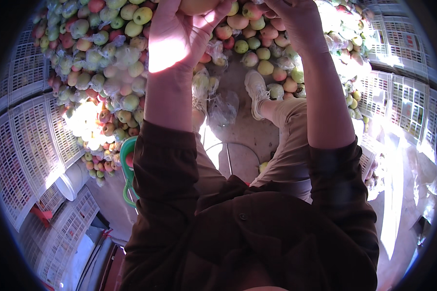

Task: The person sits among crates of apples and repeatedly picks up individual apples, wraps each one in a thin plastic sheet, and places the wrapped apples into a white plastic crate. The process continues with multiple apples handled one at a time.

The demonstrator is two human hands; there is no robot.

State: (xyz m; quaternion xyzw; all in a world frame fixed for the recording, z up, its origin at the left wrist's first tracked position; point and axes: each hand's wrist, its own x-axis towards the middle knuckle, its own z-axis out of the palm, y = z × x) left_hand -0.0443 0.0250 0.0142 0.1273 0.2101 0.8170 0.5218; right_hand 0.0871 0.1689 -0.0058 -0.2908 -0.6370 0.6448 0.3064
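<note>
My left hand point(191, 40) is raised at the top of the view, palm turned up, with a pale round fruit point(198, 5), likely an apple, resting in its fingers. The frame's upper edge cuts off part of that fruit. My right hand point(299, 23) is up at the same height, fingers bent towards the left. A bit of clear plastic point(258, 1) shows at its fingertips, but whether they grip it is cut off by the edge. Below and beyond both hands lies a large heap of red and green apples point(131, 72), many wrapped in thin plastic bags.
White plastic crates point(36, 138) line the left side, and more crates point(393, 98) stand at right. A green basket point(128, 171) sits by my left arm, near a white bucket point(71, 182). A crumpled plastic bag point(224, 107) lies on the floor between my shoes.
</note>
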